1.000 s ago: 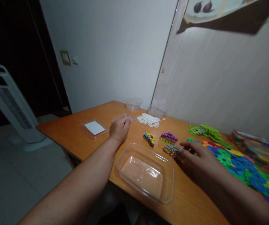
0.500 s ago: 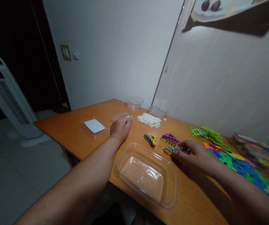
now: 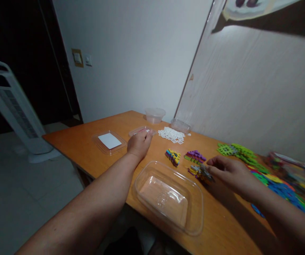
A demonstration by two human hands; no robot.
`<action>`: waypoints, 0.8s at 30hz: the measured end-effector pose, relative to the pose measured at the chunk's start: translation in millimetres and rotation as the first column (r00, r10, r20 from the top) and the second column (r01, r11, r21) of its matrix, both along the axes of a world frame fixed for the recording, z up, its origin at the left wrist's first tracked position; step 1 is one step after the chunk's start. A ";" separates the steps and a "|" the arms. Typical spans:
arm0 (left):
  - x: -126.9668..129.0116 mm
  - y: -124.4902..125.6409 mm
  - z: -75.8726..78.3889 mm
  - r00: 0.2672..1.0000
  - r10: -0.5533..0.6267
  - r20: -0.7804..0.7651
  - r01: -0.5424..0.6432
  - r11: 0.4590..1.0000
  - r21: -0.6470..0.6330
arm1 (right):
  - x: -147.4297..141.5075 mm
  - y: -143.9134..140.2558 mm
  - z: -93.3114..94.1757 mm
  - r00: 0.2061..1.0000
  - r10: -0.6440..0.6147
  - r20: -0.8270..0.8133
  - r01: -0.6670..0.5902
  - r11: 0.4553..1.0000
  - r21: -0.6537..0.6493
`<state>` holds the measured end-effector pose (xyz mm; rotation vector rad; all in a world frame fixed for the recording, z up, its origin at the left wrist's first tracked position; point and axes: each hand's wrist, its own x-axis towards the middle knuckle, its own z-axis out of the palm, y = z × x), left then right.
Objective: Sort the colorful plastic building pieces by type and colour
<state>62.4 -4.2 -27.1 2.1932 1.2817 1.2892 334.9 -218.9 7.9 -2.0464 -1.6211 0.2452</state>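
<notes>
Fingers of the right hand (image 3: 232, 173) pinch a tilted grey plastic building piece (image 3: 207, 173) at the right end of a small yellow-and-purple stack (image 3: 193, 170); the hand is palm down, its forearm slanting in from the lower right. The left hand (image 3: 139, 144) is curled in a loose fist, its contents hidden from me, that forearm reaching past a clear plastic container (image 3: 165, 203). Beyond sit white lattice pieces (image 3: 171, 135) on the wooden table (image 3: 110, 122).

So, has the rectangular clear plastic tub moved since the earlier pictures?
No. Against the front edge of the wooden table, the rectangular clear plastic tub sits in the same place; only the view has shifted.
</notes>
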 end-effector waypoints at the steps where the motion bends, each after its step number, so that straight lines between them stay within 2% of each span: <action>1: 0.0 0.2 -0.1 1.000 0.002 -0.004 -0.002 1.000 0.001 | 2.2 0.8 0.4 1.000 0.004 0.003 -0.004 1.000 0.007; 6: 0.2 1.4 -1.7 1.000 0.014 -0.014 -0.014 1.000 0.013 | 10.2 -1.7 -1.2 0.997 -0.074 0.033 0.073 0.997 0.028; 9: 0.5 2.0 -2.7 1.000 0.024 -0.017 -0.024 1.000 0.007 | 10.1 -7.7 -4.0 0.994 -0.109 -0.008 0.110 0.994 0.009; 17: 0.4 4.6 -4.9 0.999 0.027 -0.022 -0.027 0.999 0.023 | 12.4 -13.5 -16.5 0.993 0.065 -0.098 -0.066 0.998 -0.011; 21: 0.8 4.7 -4.5 0.999 0.032 0.001 -0.032 0.999 0.009 | 12.5 -11.7 -17.8 0.983 0.147 -0.111 -0.158 0.983 -0.089; 24: 1.2 4.5 -4.1 1.000 0.029 -0.012 -0.029 1.000 0.012 | 13.2 -9.2 -20.7 0.984 0.158 -0.085 -0.167 0.978 -0.121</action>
